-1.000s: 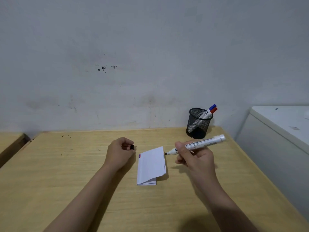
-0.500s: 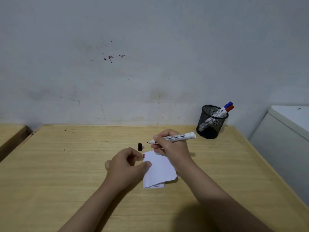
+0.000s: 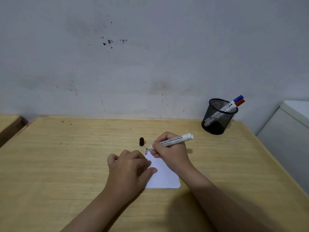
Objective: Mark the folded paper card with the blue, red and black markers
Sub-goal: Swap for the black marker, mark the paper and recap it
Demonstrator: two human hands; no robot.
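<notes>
A white folded paper card (image 3: 164, 177) lies on the wooden table (image 3: 66, 164), with short blue and red marks at its far left corner. My right hand (image 3: 172, 152) grips an uncapped black marker (image 3: 173, 139), its tip touching that same corner. My left hand (image 3: 130, 166) rests flat on the card's left edge, fingers spread, holding it down. The marker's black cap (image 3: 141, 141) stands on the table just beyond the card. The blue marker (image 3: 238, 98) and red marker (image 3: 240, 102) lean capped in a black mesh cup (image 3: 217, 118).
The mesh cup stands at the table's back right, near the grey wall. A white cabinet (image 3: 291, 131) stands beside the table's right edge. Another wooden surface (image 3: 8, 124) lies at the far left.
My left hand set the black cap down and moved onto the card. My right hand brought the marker over and lowered its tip to the card's far left corner.
</notes>
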